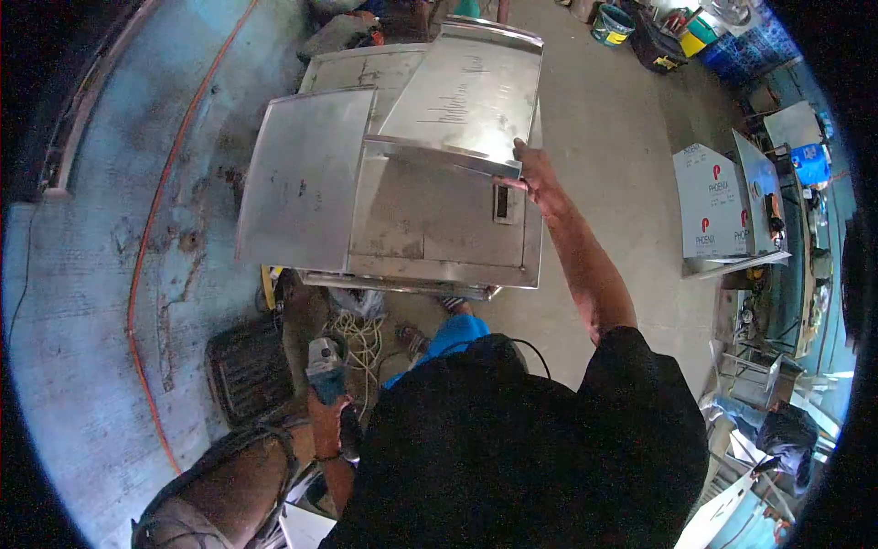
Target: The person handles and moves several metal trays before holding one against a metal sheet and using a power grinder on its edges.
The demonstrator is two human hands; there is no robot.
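Observation:
My right hand (536, 174) grips the near corner of a bent sheet metal panel (471, 96), thumb on top and fingers under its folded edge. The panel is tilted, with dark scratch-like marks on its face. Low on the left, my left hand (333, 419) is closed around an angle grinder (326, 359), held away from the metal. Beneath the panel lies a large flat metal piece (439, 215) with a small rectangular cutout near its right edge. Another plain metal sheet (306, 183) rests at its left, overhanging the side.
A blue wall with an orange cord (137, 274) runs along the left. Coiled cable (361, 343) lies on the floor by my feet. To the right stand printed white panels (713, 201). A bucket (612, 25) is at the back; another person (786, 439) bends at lower right.

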